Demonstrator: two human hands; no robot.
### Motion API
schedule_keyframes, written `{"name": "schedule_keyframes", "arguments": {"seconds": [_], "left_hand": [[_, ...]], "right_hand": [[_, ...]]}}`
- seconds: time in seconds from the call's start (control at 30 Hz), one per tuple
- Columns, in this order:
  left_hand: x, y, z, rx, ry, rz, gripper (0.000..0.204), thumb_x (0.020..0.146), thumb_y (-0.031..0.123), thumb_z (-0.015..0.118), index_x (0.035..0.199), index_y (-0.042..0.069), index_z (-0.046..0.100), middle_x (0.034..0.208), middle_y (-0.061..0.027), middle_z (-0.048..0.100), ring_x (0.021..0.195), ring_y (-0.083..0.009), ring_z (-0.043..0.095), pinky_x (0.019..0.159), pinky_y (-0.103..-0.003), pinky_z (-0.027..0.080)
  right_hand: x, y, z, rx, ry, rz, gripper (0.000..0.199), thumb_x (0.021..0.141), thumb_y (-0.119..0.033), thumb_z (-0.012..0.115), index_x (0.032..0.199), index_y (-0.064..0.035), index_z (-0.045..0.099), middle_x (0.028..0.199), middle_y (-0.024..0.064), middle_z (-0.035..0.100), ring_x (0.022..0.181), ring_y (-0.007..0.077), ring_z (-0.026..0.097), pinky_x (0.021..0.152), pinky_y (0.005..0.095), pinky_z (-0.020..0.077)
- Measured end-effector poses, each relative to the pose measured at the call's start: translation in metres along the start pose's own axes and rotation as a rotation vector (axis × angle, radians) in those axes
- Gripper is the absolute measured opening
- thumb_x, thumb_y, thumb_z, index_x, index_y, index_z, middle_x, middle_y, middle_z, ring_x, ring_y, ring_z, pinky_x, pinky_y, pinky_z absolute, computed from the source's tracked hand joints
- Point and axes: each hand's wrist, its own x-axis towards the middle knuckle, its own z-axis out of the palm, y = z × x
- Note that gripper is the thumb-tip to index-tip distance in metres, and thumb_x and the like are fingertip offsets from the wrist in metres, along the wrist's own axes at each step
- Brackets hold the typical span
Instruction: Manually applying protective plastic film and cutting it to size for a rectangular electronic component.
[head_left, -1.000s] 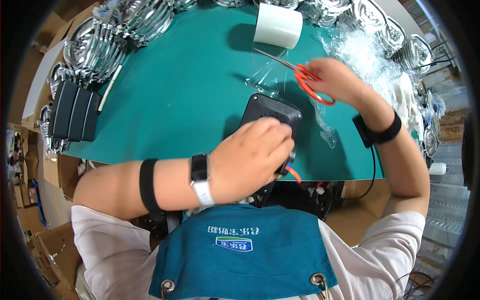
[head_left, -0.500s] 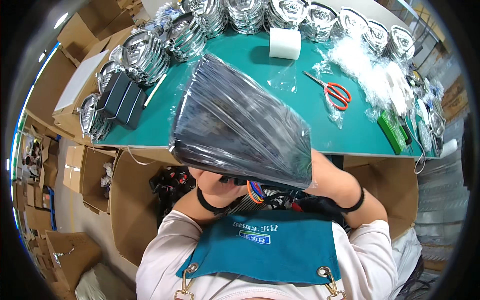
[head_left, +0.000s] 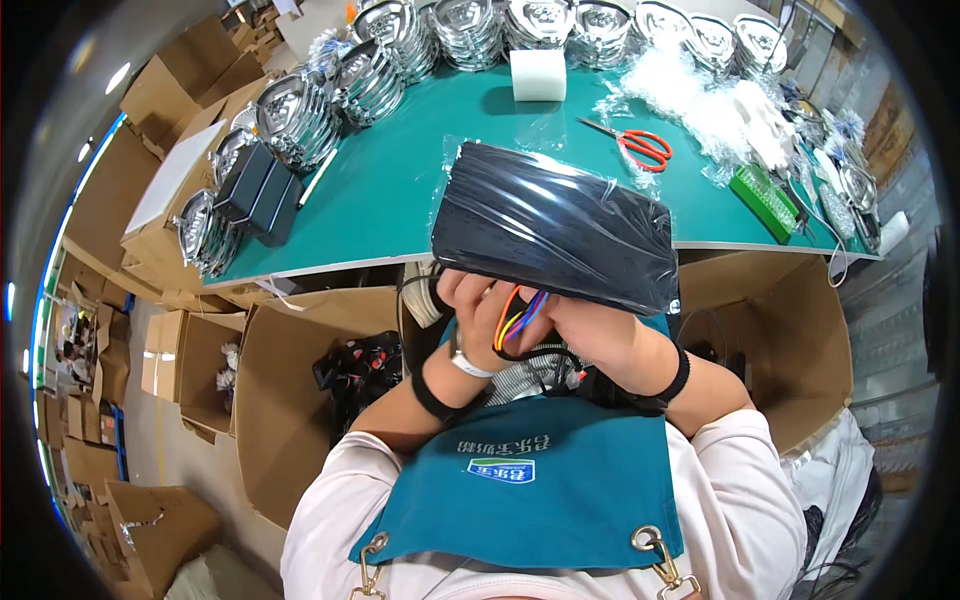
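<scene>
A flat, glossy black panel (head_left: 555, 228) wrapped in wrinkled clear film is held up in front of me, tilted, over the near edge of the green table. Beneath its near edge, my left hand (head_left: 488, 308) is closed with bent fingers. Close by, my right hand (head_left: 596, 328) grips it from below, most of its fingers hidden behind the panel. A loop of thin coloured wires (head_left: 514, 322), orange, yellow, blue and red, hangs between the two hands. Whether the fingers also pinch these wires cannot be seen.
Stacks of shiny metal parts (head_left: 300, 115) line the table's (head_left: 390, 190) far and left edges. On it lie a white film roll (head_left: 539, 76), red-handled scissors (head_left: 645, 148), black boxes (head_left: 258, 190), crumpled clear film (head_left: 680, 90) and a green box (head_left: 765, 203). Open cartons (head_left: 290, 400) stand under the table edge.
The wrapped panel has been lowered and turned so its long side lies more level, and it has shifted right. Both hands and the coloured wires now show more below it.
</scene>
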Motion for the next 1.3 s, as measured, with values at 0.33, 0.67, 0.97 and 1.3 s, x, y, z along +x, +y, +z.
{"name": "schedule_keyframes", "arguments": {"seconds": [0.33, 0.67, 0.97, 1.3], "left_hand": [[0.090, 0.024, -0.061, 0.089, -0.749, -0.093, 0.078, 0.095, 0.057, 0.039, 0.146, -0.002, 0.039, 0.151, -0.0228, 0.038, 0.142, -0.0392, 0.032, 0.114, -0.049, 0.022], [0.089, 0.058, -0.038, -0.160, -0.900, -0.036, 0.098, 0.091, 0.072, 0.035, 0.143, -0.011, 0.036, 0.149, -0.0313, 0.036, 0.141, -0.0427, 0.033, 0.114, -0.050, 0.023], [0.101, 0.009, -0.022, -0.104, -0.851, -0.199, 0.096, 0.091, 0.067, 0.043, 0.153, -0.003, 0.017, 0.156, -0.0267, 0.024, 0.145, -0.0421, 0.024, 0.117, -0.050, 0.018], [0.101, 0.025, -0.028, -0.106, -0.754, -0.154, 0.087, 0.089, 0.046, 0.059, 0.151, -0.003, 0.023, 0.156, -0.0306, 0.019, 0.143, -0.0542, 0.014, 0.115, -0.058, 0.016]], "right_hand": [[-0.014, -0.001, -0.026, -0.055, 0.029, 0.081, 0.037, 0.093, -0.005, 0.062, 0.129, -0.0043, 0.059, 0.125, 0.0115, 0.063, 0.112, 0.0238, 0.059, 0.096, 0.0376, 0.0471], [-0.020, 0.015, -0.025, 0.379, -0.122, 0.225, 0.039, 0.101, -0.020, 0.050, 0.136, -0.0031, 0.050, 0.127, 0.0099, 0.061, 0.113, 0.0222, 0.060, 0.095, 0.0349, 0.0499], [-0.021, 0.038, -0.022, 1.130, -0.263, 0.451, 0.038, 0.102, -0.021, 0.048, 0.134, -0.0022, 0.050, 0.124, 0.0097, 0.062, 0.108, 0.0208, 0.063, 0.092, 0.0334, 0.0522], [-0.009, 0.005, -0.018, 0.722, -0.310, 0.480, 0.034, 0.095, -0.013, 0.059, 0.125, 0.0017, 0.053, 0.113, 0.0089, 0.064, 0.100, 0.0136, 0.062, 0.084, 0.0282, 0.0530]]}}
